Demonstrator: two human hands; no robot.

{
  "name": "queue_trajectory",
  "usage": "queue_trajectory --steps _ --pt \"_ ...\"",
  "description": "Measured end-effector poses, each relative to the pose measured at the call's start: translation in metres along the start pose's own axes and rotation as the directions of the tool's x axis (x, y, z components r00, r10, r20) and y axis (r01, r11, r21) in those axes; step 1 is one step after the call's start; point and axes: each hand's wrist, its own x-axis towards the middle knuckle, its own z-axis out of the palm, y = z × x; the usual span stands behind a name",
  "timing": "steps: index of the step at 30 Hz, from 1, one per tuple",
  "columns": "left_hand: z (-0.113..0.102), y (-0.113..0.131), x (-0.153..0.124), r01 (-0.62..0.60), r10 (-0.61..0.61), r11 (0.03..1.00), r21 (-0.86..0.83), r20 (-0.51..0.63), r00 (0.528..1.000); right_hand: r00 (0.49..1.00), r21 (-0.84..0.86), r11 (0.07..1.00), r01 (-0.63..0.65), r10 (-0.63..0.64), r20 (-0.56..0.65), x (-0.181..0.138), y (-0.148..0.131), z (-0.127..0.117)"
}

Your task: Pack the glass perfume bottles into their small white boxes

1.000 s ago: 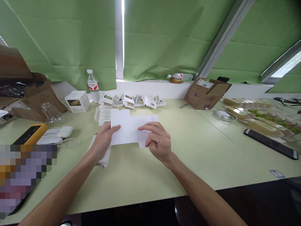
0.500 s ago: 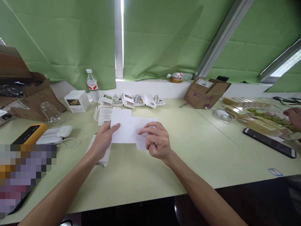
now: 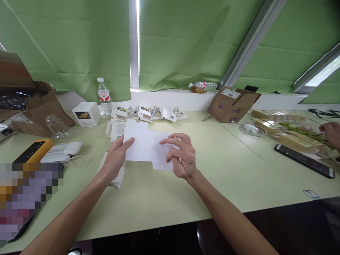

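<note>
A flat white carton blank (image 3: 143, 145) with stepped flaps is raised over the table in front of me. My left hand (image 3: 117, 154) is closed on its left end, thumb on top and the other fingers behind. Over the right end hovers my right hand (image 3: 183, 154), its fingers bent and apart, the index finger pointing left across the white surface. Whether that fingertip touches the card I cannot tell. Behind the left hand lie a printed white box (image 3: 117, 131) with its flaps out and another white box (image 3: 120, 177), partly covered by my wrist.
Opened small boxes with glass bottles (image 3: 154, 111) line the back edge. A closed white box (image 3: 87, 114) and a water bottle (image 3: 104, 95) stand left of them. Rightward are a brown carton (image 3: 230, 106), a phone (image 3: 304, 160) and another person's hand (image 3: 332, 132).
My right hand has shifted slightly right, and its fingers have spread a little. The carton blank has moved slightly left and up, still in my left hand.
</note>
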Motion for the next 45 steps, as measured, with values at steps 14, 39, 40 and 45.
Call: queue_trajectory --steps 14,39,40,45 --pt "0.000 0.002 0.001 -0.085 0.080 0.992 -0.098 -0.055 0.995 0.753 0.101 0.747 -0.657 0.645 0.130 0.005 0.002 0.005" --pt "-0.004 0.011 -0.002 0.083 -0.036 0.916 -0.393 0.125 0.991 0.426 0.363 0.261 -0.895 0.742 0.518 0.009 0.005 -0.002" --pt "-0.005 0.011 -0.002 0.093 -0.041 0.915 -0.392 0.139 0.989 0.425 0.359 0.263 -0.896 0.744 0.516 0.009 0.005 -0.002" --pt "-0.007 0.004 0.000 0.122 -0.037 0.933 -0.337 0.249 0.968 0.410 0.318 0.277 -0.907 0.756 0.510 0.009 0.005 -0.001"
